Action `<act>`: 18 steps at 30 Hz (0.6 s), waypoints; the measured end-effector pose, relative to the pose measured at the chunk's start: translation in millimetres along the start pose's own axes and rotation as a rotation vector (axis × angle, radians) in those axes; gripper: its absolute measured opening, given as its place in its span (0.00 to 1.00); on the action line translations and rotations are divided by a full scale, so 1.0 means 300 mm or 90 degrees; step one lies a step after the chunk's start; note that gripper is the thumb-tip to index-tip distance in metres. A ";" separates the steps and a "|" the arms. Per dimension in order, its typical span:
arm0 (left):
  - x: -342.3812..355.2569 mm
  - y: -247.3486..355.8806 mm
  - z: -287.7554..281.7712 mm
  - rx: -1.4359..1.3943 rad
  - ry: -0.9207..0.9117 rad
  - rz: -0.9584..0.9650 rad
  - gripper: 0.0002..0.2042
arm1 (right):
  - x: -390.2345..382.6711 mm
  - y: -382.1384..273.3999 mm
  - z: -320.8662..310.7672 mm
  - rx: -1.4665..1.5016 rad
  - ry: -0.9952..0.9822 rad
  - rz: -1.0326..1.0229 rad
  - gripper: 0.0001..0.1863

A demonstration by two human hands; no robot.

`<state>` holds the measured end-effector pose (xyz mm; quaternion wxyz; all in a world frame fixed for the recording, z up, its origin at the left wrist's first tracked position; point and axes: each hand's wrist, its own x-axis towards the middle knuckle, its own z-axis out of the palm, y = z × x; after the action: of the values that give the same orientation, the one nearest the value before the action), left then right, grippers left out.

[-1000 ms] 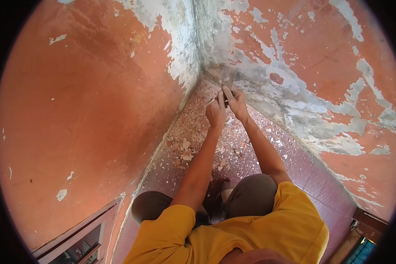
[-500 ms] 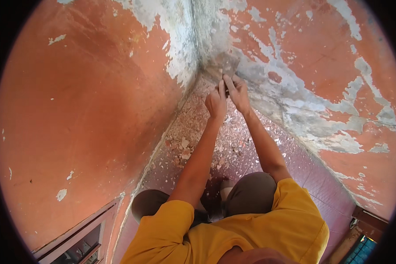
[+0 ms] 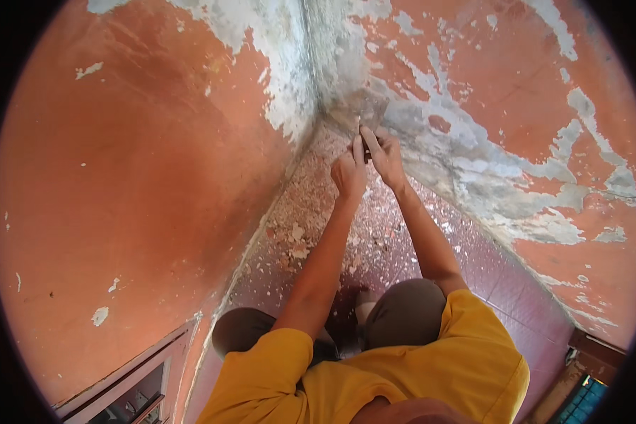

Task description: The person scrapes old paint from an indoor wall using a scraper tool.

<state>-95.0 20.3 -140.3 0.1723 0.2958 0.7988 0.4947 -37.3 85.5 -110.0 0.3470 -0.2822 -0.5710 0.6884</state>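
Note:
Both my hands meet low in the corner, close to the base of the right wall (image 3: 473, 134). Between the fingers of my left hand (image 3: 348, 168) and my right hand (image 3: 386, 157) is a slim, narrow tool (image 3: 359, 124) with a pale tip. Its lower part is covered by the fingers, so its exact kind cannot be made out. The tip points at a bare grey-brown patch (image 3: 364, 106) beside the corner; whether it touches is unclear. Both hands are closed, the right thumb and finger lying along the tool.
The left wall (image 3: 141, 155) is orange with peeled white areas near the corner. Flakes of paint and plaster (image 3: 300, 237) litter the reddish floor (image 3: 523, 300) between the walls. My bent knees (image 3: 406, 311) are below my arms. A framed opening (image 3: 138, 381) is at lower left.
My hands and the tool have drawn slightly back toward me from the corner. The grip looks the same, and the view has shifted a little.

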 end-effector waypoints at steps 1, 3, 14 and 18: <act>-0.040 -0.048 0.014 0.002 -0.006 -0.014 0.31 | -0.039 0.062 -0.012 -0.002 0.002 0.015 0.13; -0.042 -0.066 0.039 0.026 -0.021 -0.051 0.32 | -0.042 0.117 -0.038 -0.029 0.025 0.061 0.14; -0.025 -0.008 0.031 -0.035 0.029 0.007 0.30 | -0.024 0.040 -0.031 -0.018 0.021 0.010 0.14; -0.049 -0.027 0.047 -0.017 0.002 0.012 0.29 | -0.038 0.079 -0.069 -0.048 0.007 0.010 0.14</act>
<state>-78.0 17.9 -154.1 0.1702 0.3003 0.7894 0.5076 -17.8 86.2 -137.2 0.3337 -0.3035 -0.5923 0.6676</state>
